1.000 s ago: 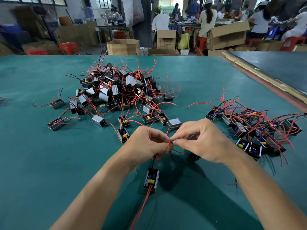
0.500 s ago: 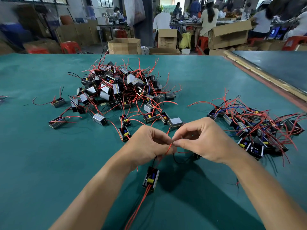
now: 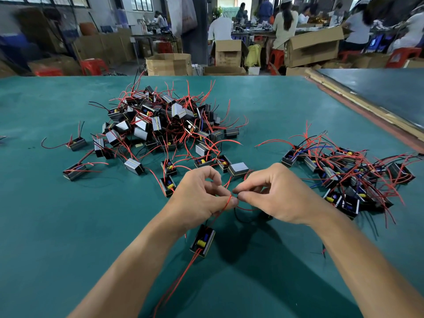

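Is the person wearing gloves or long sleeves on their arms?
No. The left hand and right hand are both bare: no gloves, rings or watch show. The left forearm and right forearm are bare too, with no sleeve in view down to the picture's bottom edge.

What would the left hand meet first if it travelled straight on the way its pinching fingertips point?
Most likely the right hand: its fingertips face the left hand almost tip to tip, both pinching the wires. Depth between them is hard to judge.
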